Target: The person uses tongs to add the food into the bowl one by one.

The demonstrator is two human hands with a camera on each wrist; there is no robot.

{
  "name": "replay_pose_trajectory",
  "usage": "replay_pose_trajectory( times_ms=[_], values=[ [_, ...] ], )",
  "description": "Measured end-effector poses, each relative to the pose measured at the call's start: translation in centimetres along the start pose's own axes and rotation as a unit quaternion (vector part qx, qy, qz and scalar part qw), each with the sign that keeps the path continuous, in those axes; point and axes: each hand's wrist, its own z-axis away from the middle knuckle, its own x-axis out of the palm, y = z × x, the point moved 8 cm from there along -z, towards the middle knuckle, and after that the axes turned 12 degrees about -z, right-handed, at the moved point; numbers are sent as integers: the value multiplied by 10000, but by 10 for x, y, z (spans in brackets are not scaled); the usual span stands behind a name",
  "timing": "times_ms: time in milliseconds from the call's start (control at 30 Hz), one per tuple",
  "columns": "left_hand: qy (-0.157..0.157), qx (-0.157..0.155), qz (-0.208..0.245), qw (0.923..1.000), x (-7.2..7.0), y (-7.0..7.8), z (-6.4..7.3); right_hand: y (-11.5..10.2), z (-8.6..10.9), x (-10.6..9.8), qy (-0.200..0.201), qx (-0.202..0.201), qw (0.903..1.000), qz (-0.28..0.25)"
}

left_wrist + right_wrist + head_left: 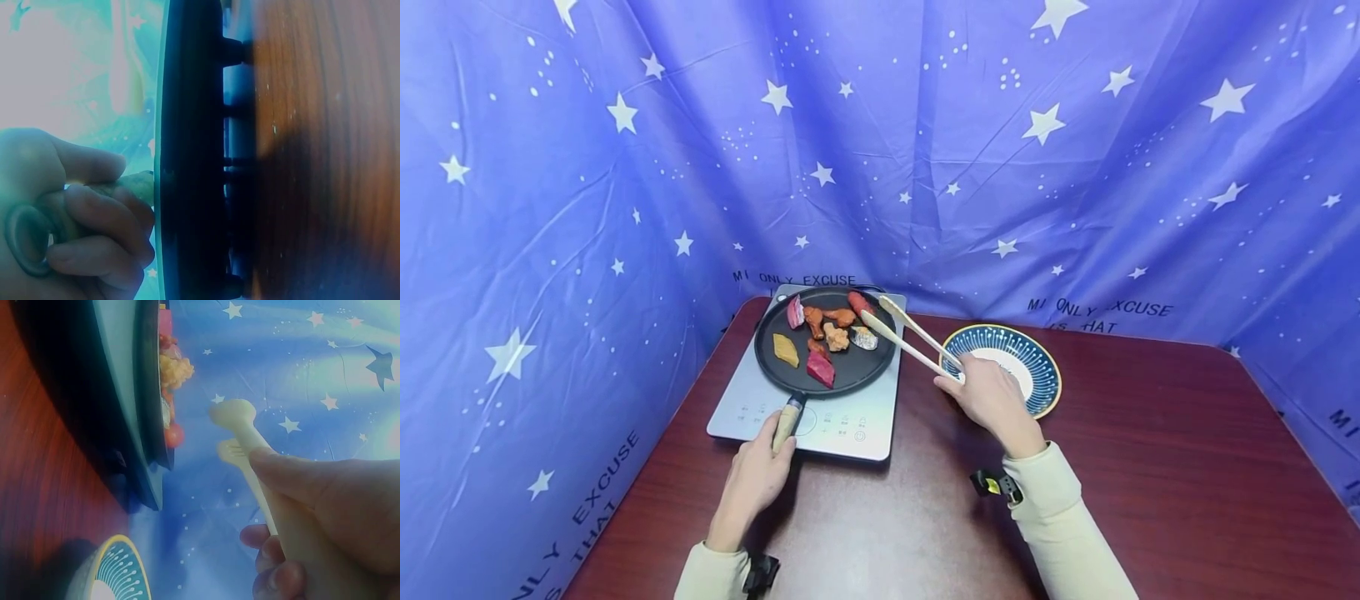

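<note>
My left hand grips the wooden handle of a black frying pan, fingers curled round it in the left wrist view. In my right hand is a pair of cream tongs, tips parted over the pan's right side. The right wrist view shows nothing between the tips, apart from the food. The pan holds a red sausage-like piece, small drumsticks, a fried chunk, a silvery fish-like piece, a yellow piece, a dark pink slab and a pink-white piece.
Under the pan is a silver induction cooker on the dark red table. A blue-and-white bowl with a yellow rim stands right of it, partly behind my right hand. Blue star-patterned curtains hang along the table's back and sides.
</note>
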Motion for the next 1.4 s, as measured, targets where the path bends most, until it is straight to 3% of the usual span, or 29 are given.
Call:
replay_pose_trajectory(
  times_ms=[533, 967, 1400],
  values=[
    [2, -10, -46, 10000, -1, 0, 1, 27, 4, -15, 167, 217, 9996, 68],
    [-66, -10, -41, 10000, 1, 1, 2, 59, 20, -23, 369, 217, 9989, 202],
    [-68, 27, -33, 10000, 0, 2, 2, 91, 38, -31, 562, 525, 9966, 296]
  ],
)
